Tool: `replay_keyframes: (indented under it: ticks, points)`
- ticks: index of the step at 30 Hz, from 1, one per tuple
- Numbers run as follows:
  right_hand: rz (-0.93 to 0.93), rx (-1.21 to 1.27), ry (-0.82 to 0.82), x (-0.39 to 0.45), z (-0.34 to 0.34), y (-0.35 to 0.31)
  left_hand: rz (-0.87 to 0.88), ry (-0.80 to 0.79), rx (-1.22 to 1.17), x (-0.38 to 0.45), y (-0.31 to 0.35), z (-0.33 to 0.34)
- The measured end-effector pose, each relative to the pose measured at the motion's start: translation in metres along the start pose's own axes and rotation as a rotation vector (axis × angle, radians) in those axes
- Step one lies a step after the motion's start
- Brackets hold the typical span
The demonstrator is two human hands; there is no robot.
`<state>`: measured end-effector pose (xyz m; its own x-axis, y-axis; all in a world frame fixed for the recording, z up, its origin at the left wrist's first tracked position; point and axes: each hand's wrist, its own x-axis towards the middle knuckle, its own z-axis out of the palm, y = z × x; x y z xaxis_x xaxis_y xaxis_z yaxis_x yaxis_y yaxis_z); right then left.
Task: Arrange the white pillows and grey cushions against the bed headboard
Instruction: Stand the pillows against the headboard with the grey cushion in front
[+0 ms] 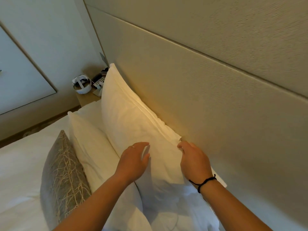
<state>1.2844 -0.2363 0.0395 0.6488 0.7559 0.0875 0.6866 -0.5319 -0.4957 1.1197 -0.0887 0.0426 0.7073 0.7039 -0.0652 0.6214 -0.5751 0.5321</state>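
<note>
Two white pillows [133,124] are propped against the headboard [208,100] at frame centre, the rear one pinched by the right hand [194,161] and pressed by the open left hand [133,161].

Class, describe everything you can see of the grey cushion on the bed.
The grey cushion is a soft fabric square, grey-brown with a pale branching, vein-like pattern on its face and a plainer grey edge. It stands upright on the white bed cover, leaning back against the front white pillow. It is the frontmost piece of the row, farthest from the headboard. Neither hand touches it; its lower corner is cut off by the frame.
</note>
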Motion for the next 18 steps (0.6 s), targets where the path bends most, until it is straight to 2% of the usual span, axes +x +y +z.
replay_keyframes:
  ticks: [3,5,8,13,15,18]
  points:
    - [-0.116,-0.012,-0.06,-0.01,-0.005,-0.008,0.083,0.018,0.022,0.021,0.011,-0.007]
    - [-0.125,-0.03,-0.111,-0.018,-0.005,-0.012,0.187,0.03,0.07,0.036,0.017,-0.011]
    - [-0.083,-0.065,-0.156,-0.025,-0.007,-0.018,0.357,-0.028,0.254,0.058,0.025,-0.014]
    - [-0.044,-0.091,-0.168,-0.034,-0.005,-0.027,0.589,-0.232,0.619,0.083,0.026,-0.015]
    - [0.007,-0.061,-0.159,-0.035,-0.005,-0.027,0.66,-0.278,0.664,0.089,0.025,-0.015]
    - [0.072,-0.072,-0.18,-0.031,-0.007,-0.032,0.728,-0.244,0.608,0.099,0.024,-0.016]
